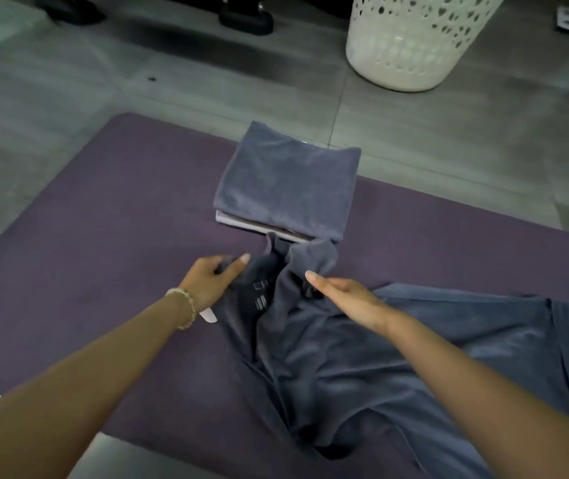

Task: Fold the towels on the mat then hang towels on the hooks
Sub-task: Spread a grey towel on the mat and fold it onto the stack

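Towel work on the purple mat [96,257]: a stack of folded towels [286,181] sits at the mat's far edge, its far side reaching over that edge onto the grey tiled floor [431,140]. The top one is dark blue-grey, and paler layers show along the stack's near side. Just near of the stack, touching it, a loose towel [397,347] of the same blue-grey lies rumpled, spreading from the middle of the mat toward its right and near edges. My left hand [214,278] is at the towel's left border, fingers curled round the dark edge and thumb stretched out along it. My right hand [341,299] lies on the bunched-up far end with the thumb straight; the fingers go down into the cloth, and I cannot tell whether they grip. Between my hands the fabric shows pale letters, "CH", then a fold hides the rest; a small striped mark sits below them. A white tag [209,314] sticks out by my left wrist, its print unreadable. A beaded bracelet [186,307] circles that wrist. Past the mat's far right stands a white perforated laundry basket [411,39].
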Tool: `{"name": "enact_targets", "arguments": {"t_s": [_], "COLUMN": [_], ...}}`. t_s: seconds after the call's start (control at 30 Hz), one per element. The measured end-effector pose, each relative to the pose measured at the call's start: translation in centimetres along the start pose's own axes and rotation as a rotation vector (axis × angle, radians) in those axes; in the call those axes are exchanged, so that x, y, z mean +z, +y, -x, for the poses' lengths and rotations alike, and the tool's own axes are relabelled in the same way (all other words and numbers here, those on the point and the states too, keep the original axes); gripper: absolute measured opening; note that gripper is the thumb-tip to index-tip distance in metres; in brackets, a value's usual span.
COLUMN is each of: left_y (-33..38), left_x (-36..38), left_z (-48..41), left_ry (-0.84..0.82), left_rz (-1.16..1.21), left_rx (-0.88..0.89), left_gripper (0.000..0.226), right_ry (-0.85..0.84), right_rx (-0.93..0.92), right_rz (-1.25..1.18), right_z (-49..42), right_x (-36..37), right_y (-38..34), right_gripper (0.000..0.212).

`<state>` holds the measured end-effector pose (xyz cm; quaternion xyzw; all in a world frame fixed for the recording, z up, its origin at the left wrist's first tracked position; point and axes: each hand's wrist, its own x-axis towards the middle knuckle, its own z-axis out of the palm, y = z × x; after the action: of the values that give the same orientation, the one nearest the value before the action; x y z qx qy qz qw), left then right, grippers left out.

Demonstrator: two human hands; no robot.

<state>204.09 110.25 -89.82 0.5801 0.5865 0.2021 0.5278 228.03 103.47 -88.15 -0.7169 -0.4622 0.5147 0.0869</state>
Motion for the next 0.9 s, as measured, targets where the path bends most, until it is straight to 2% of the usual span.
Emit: {"name": "enact_targets", "arguments": {"t_s": [0.07, 0.1, 0.17, 0.2, 0.3, 0.37, 0.4, 0.47, 0.53, 0.63, 0.73, 0.8, 0.9], "left_y": [-0.3, -1.1, -3.5, -5.0, -8.2, -8.7, -8.6, -8.0, -7.2, -6.0, -6.3, -7.1, -7.4], "left_x": [-2.8, -4.5, -7.9, -9.4, -11.7, -11.2, -10.4, -8.3, -6.1, -3.3, -2.4, -2.4, -3.3], "left_z": [0.3, 0.4, 1.0, 1.2, 2.3, 2.6, 2.5, 1.7, 0.6, -0.8, -1.4, -1.4, -0.5], "left_ry": [0.148, 0.23, 0.339, 0.317, 0.066, 0.049, 0.088, 0.127, 0.019, -0.105, -0.038, -0.051, -0.11], "left_rz": [0.21, 0.205, -0.084, -0.309, -0.903, -1.102, -1.107, -0.952, -0.762, -0.545, -0.421, -0.383, -0.422], "left_rx": [-0.05, -0.065, -0.125, -0.206, -0.453, -0.415, -0.319, -0.129, -0.041, -0.096, -0.186, -0.251, -0.173], "left_gripper": [0.035, 0.035, 0.042, 0.045, 0.056, 0.054, 0.053, 0.054, 0.056, 0.059, 0.055, 0.055, 0.038], "right_ry": [-0.083, -0.133, -0.129, -0.069, 0.075, 0.033, 0.006, 0.001, 0.031, -0.038, -0.081, -0.06, -0.017], "right_rx": [-0.01, -0.004, 0.009, 0.017, 0.046, 0.057, 0.068, 0.098, 0.117, 0.167, 0.164, 0.123, -0.012], "right_rz": [0.12, 0.176, 0.215, 0.191, 0.073, 0.034, 0.016, -0.057, -0.169, -0.236, -0.237, -0.244, -0.188], "right_z": [0.5, 0.8, 1.0, 0.7, -0.7, -2.2, -2.8, -4.0, -4.9, -4.9, -5.1, -5.1, -4.7], "right_x": [-0.1, -0.2, -0.3, -0.4, 0.2, 1.4, 2.1, 3.6, 4.6, 5.0, 5.1, 5.4, 5.8], "right_y": [-0.5, -0.8, -1.0, -1.1, -2.0, -2.8, -3.3, -4.0, -4.8, -6.2, -6.7, -7.0, -8.2], "right_gripper": [0.089, 0.088, 0.084, 0.082, 0.081, 0.094, 0.096, 0.093, 0.088, 0.085, 0.077, 0.067, 0.03]}}
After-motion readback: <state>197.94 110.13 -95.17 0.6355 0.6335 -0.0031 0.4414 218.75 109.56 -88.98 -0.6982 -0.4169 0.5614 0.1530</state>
